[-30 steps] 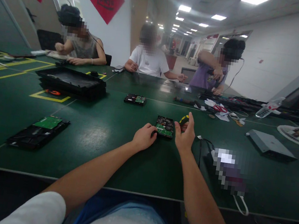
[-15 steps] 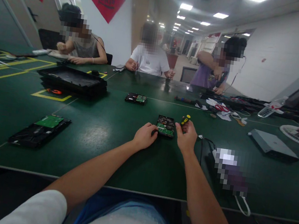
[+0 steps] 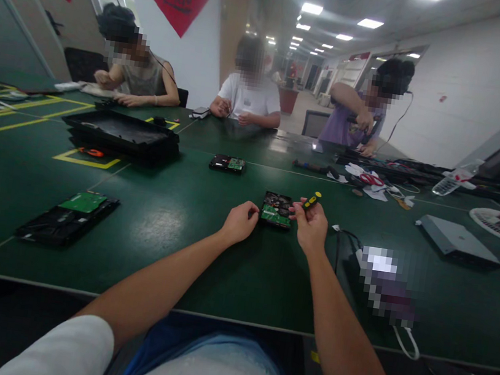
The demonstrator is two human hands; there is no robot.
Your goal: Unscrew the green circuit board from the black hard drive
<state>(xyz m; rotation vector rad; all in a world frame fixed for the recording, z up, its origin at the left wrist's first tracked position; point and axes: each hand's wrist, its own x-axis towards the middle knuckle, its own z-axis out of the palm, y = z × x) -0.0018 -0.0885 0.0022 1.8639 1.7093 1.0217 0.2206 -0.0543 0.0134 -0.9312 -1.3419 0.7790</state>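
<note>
An opened hard drive (image 3: pixel 277 210) lies on the green table in front of me, its green circuit board at the near end. At its left edge rests my left hand (image 3: pixel 240 222), fingers curled closed; whether they hold anything is hidden. My right hand (image 3: pixel 311 224) grips a yellow-and-black screwdriver (image 3: pixel 312 201), its handle slanting up out of the fist. The fingertips of that hand reach the drive's right edge. The screwdriver's shaft does not show clearly.
Another hard drive (image 3: pixel 227 164) lies farther back, and a larger black part with a green board (image 3: pixel 69 218) at left. Black trays (image 3: pixel 120 135) stand behind it. To the right are a cabled device (image 3: pixel 385 284), a grey metal box (image 3: pixel 459 242) and a bottle (image 3: pixel 456 179). Three people sit opposite.
My left hand has drawn slightly left, off the drive's edge. My right fingers have moved in to the drive's right edge, still holding the screwdriver. The middle person's hands came closer together.
</note>
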